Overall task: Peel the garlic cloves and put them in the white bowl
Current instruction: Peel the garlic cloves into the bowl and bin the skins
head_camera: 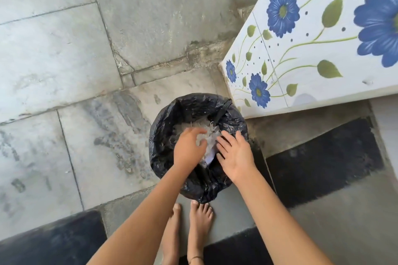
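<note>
Over the black-lined bin (pixel 163 157), the left hand (pixel 188 148) and right hand (pixel 235 156) spread open, empty, probably shedding garlic skins (pixel 207 128) inside.

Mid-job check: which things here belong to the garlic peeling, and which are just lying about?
Belongs to the job: left hand and right hand, both over the black-lined bin; pale papery scraps inside, likely peels. No bowl or cloves in view.
Just lying about: flowered tile panel, dark mat, stone floor.
</note>
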`<state>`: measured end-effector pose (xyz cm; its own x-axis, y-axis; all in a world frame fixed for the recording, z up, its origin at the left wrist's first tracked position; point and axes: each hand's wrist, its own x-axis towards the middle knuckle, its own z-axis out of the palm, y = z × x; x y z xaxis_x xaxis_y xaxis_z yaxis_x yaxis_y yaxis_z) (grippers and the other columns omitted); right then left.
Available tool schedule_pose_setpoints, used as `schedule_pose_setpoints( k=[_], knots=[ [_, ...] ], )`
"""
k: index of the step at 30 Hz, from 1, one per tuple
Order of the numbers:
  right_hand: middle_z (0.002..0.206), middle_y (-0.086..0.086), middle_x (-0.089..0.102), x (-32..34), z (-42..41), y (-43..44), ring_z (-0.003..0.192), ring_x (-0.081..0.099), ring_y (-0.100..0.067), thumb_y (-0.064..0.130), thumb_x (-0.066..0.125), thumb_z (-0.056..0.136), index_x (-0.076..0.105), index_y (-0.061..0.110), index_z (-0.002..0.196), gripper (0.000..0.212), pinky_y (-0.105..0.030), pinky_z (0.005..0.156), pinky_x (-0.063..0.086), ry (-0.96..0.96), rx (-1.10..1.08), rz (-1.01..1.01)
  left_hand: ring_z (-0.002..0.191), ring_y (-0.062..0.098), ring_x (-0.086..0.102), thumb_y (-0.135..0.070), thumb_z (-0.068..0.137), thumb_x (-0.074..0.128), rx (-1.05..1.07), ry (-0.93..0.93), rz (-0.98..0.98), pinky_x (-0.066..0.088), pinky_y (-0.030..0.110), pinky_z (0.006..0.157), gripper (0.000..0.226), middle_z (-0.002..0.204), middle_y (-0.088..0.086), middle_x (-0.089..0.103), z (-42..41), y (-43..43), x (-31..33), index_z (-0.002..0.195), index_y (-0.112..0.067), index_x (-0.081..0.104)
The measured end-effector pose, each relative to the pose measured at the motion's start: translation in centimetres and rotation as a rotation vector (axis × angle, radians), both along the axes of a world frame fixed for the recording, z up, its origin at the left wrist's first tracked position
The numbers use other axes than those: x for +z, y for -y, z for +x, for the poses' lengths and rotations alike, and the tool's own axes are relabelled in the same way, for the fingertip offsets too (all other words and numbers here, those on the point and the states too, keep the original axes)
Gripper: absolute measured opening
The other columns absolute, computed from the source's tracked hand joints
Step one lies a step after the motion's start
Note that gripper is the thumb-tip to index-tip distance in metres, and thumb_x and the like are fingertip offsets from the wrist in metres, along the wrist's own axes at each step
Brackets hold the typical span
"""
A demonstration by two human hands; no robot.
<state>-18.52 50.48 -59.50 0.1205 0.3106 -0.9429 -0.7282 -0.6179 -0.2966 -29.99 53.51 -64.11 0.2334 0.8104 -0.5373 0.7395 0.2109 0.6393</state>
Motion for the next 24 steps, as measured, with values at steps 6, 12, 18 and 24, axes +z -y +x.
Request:
schedule_pose_setpoints(
  k=[6,12,18,24],
  knots=[
    [0.141,-0.020,0.043,0.2,0.1,-1.2,0.131,0.041,-0.031,0.055,0.030,0.097,0.042,0.007,0.138,0.064,-0.043,0.111,0.028,-0.125,-0.041,0.012,0.136,0.015,0.037,-0.033,0.099,0.036,-0.363,0.368,0.071,0.027,0.029,0.113,0.043,0.143,0.003,0.046,0.2,3.2,0.8,0.140,-0.023,0.044],
    [0.146,-0.006,0.041,-0.2,-0.5,-1.2,0.131,0.043,-0.025,0.048,0.027,0.101,0.040,0.015,0.141,0.054,-0.040,0.112,0.030,-0.031,0.008,0.035,0.136,0.005,0.034,-0.036,0.097,0.038,-0.029,0.429,0.124,0.025,0.015,0.108,0.048,0.147,-0.005,0.041,1.7,1.5,3.1,0.143,-0.023,0.039],
    [0.148,-0.011,0.038,0.6,-0.3,-0.6,0.137,0.034,-0.027,0.046,0.032,0.100,0.036,0.013,0.144,0.055,-0.039,0.114,0.025,-0.020,-0.024,0.065,0.145,0.018,0.018,-0.045,0.098,0.032,-0.121,0.091,-0.102,0.018,0.040,0.118,0.051,0.156,0.005,0.025,-0.5,1.8,-1.4,0.146,-0.028,0.031],
    [0.138,-0.014,0.050,1.7,-0.4,-1.1,0.128,0.046,-0.028,0.050,0.029,0.099,0.048,0.011,0.132,0.055,-0.042,0.110,0.032,-0.080,-0.060,0.091,0.139,0.013,0.031,-0.044,0.094,0.030,-0.288,0.422,0.139,0.026,0.038,0.114,0.054,0.150,0.002,0.037,1.0,2.5,2.9,0.143,-0.024,0.040]
  ],
)
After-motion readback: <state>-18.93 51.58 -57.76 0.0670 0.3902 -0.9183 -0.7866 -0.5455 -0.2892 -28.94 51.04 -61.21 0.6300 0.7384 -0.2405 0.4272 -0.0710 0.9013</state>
